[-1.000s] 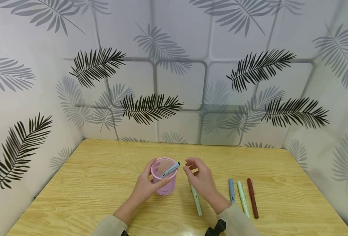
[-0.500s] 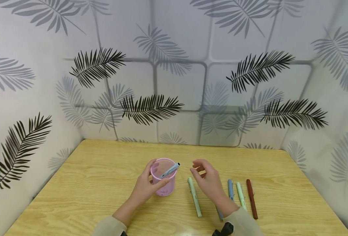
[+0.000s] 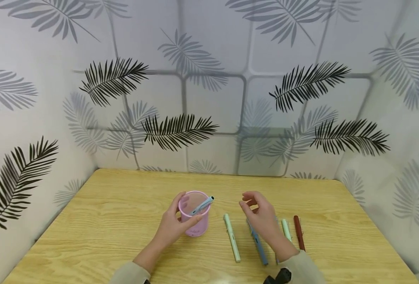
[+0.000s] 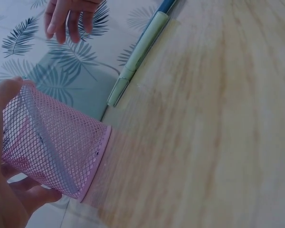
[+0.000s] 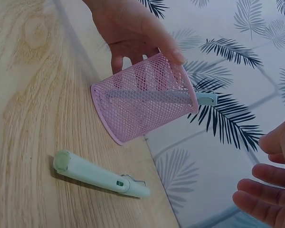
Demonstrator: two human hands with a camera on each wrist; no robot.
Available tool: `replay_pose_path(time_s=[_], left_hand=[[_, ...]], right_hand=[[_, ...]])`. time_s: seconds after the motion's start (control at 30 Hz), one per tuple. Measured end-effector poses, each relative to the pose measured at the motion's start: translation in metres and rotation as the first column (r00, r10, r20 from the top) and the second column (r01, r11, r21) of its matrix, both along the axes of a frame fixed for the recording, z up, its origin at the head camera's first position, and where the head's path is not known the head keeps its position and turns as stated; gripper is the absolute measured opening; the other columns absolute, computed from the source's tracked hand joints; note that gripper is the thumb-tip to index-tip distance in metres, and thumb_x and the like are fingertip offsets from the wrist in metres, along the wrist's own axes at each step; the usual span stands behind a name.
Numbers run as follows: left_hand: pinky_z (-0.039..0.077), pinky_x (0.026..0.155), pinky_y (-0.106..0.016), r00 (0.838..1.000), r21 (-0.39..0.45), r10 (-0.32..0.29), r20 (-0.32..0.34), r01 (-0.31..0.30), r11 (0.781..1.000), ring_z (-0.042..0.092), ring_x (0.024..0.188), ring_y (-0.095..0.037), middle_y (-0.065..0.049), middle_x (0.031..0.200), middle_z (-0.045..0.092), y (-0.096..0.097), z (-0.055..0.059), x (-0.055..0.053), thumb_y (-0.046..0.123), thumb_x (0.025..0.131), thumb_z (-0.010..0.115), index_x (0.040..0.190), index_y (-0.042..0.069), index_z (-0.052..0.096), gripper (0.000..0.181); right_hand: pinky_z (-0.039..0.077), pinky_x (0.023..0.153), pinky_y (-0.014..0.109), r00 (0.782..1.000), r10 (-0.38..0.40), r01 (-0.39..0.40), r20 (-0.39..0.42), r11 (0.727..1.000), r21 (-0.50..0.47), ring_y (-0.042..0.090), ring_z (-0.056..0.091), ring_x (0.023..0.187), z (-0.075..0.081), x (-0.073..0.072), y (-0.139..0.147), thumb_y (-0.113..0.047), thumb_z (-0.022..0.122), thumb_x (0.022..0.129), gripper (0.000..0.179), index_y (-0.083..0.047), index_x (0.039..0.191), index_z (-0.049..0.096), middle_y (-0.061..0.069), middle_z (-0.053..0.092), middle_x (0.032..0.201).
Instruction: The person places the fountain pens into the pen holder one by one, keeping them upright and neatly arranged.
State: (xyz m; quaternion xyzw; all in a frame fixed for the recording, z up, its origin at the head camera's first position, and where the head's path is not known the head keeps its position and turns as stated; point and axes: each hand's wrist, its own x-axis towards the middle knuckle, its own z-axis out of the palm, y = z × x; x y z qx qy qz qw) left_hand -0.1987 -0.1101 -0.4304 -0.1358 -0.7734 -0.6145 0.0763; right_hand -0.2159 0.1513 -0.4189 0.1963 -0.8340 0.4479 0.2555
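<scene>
left hand [image 3: 170, 223] with fingers wrapped round a pink cup [image 3: 197, 228] on the surface [image 3: 135, 197], pale pen [image 3: 202, 206] leaning inside, right hand [image 3: 260, 213] i watch remotely, fingers loosely bent, holding nothing, near a blue pen [image 3: 259, 246]

Soft, even light fills the head view, and a small pale patch of glare sits at the near edge of the yellow wood-grain tabletop [image 3: 135, 205]. The white, leaf-printed wall covering [image 3: 213, 98] looks cooler and greyer. Lettering on the pink mesh cup [image 3: 199, 227] is too soft to read. The left wrist view is dimmer and bluish, its wood grain smeared. In the right wrist view, a soft shadow edges the pale green, capped pen [image 5: 99, 175].
</scene>
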Motion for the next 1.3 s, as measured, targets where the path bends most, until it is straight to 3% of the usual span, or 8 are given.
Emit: replay_pose_path(time_s=[0.8,1.0,1.3], left_hand=[[0.046,0.087,-0.051,1.0,-0.007,0.01,-0.012,-0.01,1.0,0.044,0.119,-0.043,-0.024,0.136,0.041,0.0,0.001,0.003,0.016,0.078,0.076,0.143,0.0,0.028,0.083],[0.047,0.086,-0.051,1.0,-0.015,0.012,-0.007,-0.012,1.0,0.044,0.119,-0.042,-0.023,0.136,0.041,0.0,0.001,0.002,0.017,0.078,0.076,0.143,0.002,0.028,0.082],[0.047,0.085,-0.051,1.0,0.002,0.012,-0.016,-0.012,1.0,0.045,0.118,-0.042,-0.022,0.134,0.044,0.001,0.001,0.003,0.015,0.078,0.076,0.143,0.001,0.028,0.082]], right_hand=[[0.051,0.062,0.026,0.992,-0.078,0.075,0.102,0.997,0.035,0.021,0.06,0.081,-0.005,0.011,0.042,-0.009,0.066,0.087,0.031,-0.005,0.117,0.057,0.01,0.063,0.097],[0.052,0.063,0.026,0.986,-0.137,0.13,0.095,0.988,0.079,0.022,0.062,0.082,-0.005,0.013,0.049,-0.01,0.066,0.087,0.031,-0.004,0.116,0.058,0.01,0.064,0.097],[0.051,0.061,0.024,0.986,-0.145,0.139,0.083,0.987,0.076,0.024,0.061,0.08,-0.003,0.015,0.06,-0.009,0.065,0.087,0.029,-0.002,0.115,0.058,0.011,0.063,0.096]])
